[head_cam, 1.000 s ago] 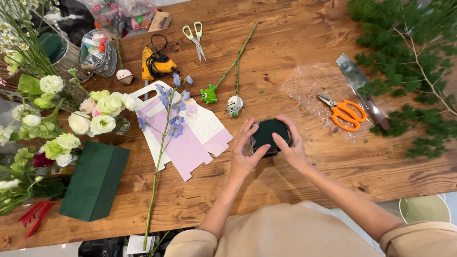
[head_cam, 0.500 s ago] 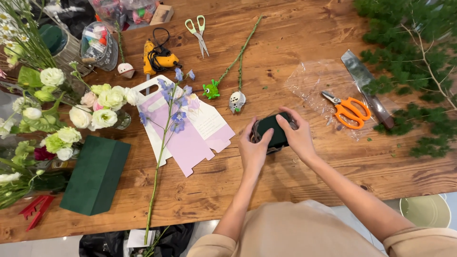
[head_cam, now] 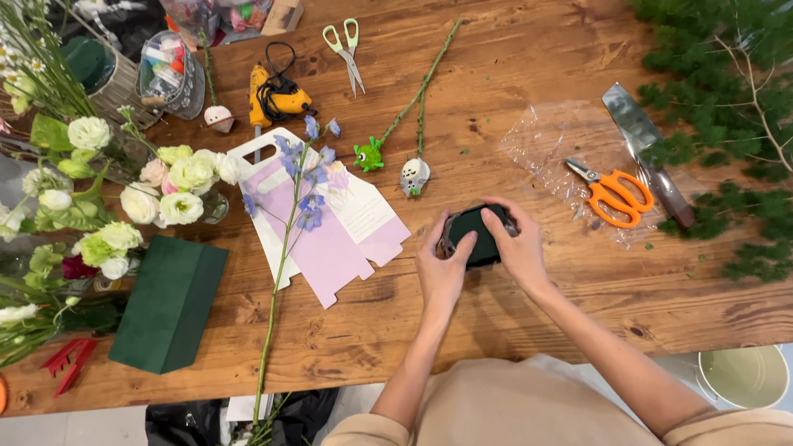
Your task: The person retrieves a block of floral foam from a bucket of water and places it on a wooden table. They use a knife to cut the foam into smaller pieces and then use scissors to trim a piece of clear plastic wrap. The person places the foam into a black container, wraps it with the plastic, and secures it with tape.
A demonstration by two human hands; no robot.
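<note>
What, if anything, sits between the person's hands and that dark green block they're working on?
Nothing visible. The left hand and right hand both rest directly on the dark green block, their grip closing on it from either side above the wooden table.

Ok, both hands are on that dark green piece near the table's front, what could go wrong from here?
Both hands, left hand and right hand, press the dark green piece; too hard a squeeze might dent or crumble it. The orange scissors and the knife lie just to the right, so a careless reach that way could meet a blade.
</note>
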